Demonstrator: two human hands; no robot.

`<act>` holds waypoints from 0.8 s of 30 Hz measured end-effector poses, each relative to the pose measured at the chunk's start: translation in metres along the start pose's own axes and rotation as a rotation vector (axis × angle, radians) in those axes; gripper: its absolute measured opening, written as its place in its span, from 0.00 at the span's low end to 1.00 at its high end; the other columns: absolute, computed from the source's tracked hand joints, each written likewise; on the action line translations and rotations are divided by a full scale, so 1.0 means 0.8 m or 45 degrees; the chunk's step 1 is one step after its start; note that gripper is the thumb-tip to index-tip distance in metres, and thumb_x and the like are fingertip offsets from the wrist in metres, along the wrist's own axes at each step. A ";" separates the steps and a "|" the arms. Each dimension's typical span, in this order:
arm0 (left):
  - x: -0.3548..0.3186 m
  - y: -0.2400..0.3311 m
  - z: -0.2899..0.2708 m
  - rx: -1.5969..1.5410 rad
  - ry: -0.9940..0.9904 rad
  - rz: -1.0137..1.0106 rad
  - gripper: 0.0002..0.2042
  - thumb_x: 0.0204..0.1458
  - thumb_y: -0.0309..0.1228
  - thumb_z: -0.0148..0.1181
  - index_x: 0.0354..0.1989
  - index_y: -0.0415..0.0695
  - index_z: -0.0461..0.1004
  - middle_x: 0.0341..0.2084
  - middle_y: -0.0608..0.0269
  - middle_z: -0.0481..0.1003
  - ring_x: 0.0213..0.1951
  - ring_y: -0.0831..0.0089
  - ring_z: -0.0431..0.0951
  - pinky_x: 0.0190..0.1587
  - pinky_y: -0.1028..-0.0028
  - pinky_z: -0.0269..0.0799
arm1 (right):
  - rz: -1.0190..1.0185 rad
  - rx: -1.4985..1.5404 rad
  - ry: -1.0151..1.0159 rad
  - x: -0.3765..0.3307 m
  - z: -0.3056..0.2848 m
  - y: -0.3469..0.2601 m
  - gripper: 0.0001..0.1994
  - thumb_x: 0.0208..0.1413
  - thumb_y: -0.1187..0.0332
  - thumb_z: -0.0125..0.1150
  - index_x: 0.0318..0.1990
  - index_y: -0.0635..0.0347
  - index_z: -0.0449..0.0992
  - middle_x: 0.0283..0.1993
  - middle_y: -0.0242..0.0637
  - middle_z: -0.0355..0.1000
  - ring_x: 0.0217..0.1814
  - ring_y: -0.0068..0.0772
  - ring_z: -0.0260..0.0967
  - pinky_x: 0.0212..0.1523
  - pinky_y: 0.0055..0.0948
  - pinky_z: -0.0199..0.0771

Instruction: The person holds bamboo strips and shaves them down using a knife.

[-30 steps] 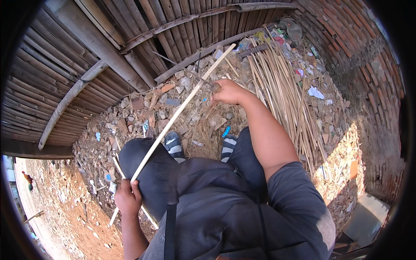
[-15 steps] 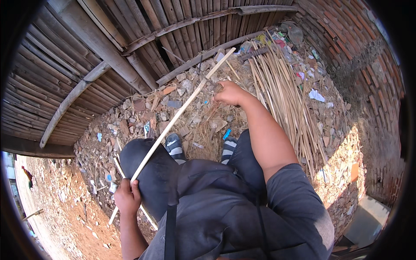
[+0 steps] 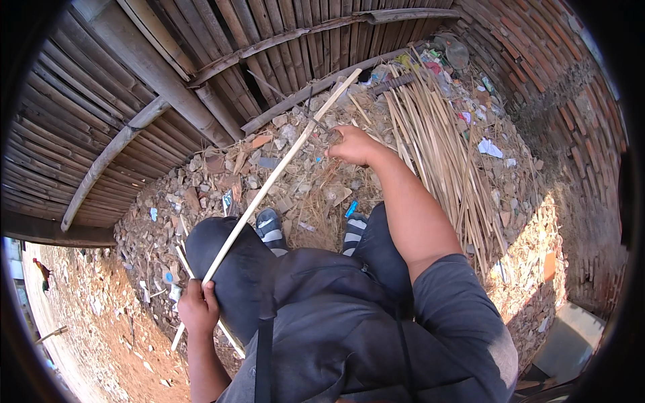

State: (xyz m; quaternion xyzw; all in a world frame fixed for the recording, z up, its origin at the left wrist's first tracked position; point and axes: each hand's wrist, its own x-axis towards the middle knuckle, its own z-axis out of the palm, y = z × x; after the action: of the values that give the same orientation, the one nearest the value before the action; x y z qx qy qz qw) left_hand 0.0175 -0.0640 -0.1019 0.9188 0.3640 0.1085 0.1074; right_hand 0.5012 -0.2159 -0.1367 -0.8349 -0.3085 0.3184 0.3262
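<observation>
Head view: left hand [image 3: 198, 307] grips long pale bamboo strip [image 3: 282, 171] at its near end, steadying it while right hand [image 3: 353, 144] closes around a small dark tool, unclear, beside it.

Just 1 view here: head-mounted fisheye, looking steeply down over the person's lap at rubble ground [image 3: 222, 181] and slatted bamboo wall [image 3: 168, 74], pretty close.

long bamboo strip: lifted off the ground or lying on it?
Lifted. The bamboo strip slants above the rubble, its near end gripped in the left hand. The right hand is closed beside it farther up; contact there cannot be told.
</observation>
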 end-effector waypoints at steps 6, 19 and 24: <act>0.000 0.005 -0.007 0.016 -0.026 -0.008 0.16 0.63 0.39 0.56 0.27 0.41 0.66 0.16 0.45 0.71 0.21 0.42 0.73 0.23 0.51 0.65 | -0.343 -0.413 -0.063 -0.039 0.021 -0.054 0.27 0.47 0.55 0.72 0.54 0.60 0.78 0.47 0.52 0.79 0.53 0.53 0.76 0.53 0.45 0.74; 0.001 0.003 -0.007 -0.017 -0.077 -0.061 0.18 0.64 0.42 0.55 0.27 0.42 0.66 0.16 0.45 0.72 0.22 0.40 0.74 0.25 0.49 0.65 | -0.220 -0.360 0.000 -0.041 0.010 -0.053 0.23 0.46 0.61 0.67 0.52 0.57 0.79 0.47 0.51 0.79 0.52 0.53 0.76 0.55 0.43 0.75; 0.002 -0.007 -0.008 -0.064 -0.105 -0.034 0.18 0.64 0.42 0.55 0.27 0.41 0.66 0.18 0.46 0.71 0.22 0.40 0.73 0.25 0.50 0.65 | -0.370 -0.511 -0.099 -0.036 -0.005 -0.031 0.22 0.47 0.61 0.70 0.50 0.58 0.80 0.40 0.50 0.80 0.46 0.51 0.78 0.47 0.45 0.75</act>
State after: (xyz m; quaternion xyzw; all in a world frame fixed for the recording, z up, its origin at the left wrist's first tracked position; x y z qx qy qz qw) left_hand 0.0136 -0.0580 -0.0972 0.9146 0.3686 0.0780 0.1467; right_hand 0.4787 -0.2232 -0.1065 -0.8171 -0.4945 0.2324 0.1842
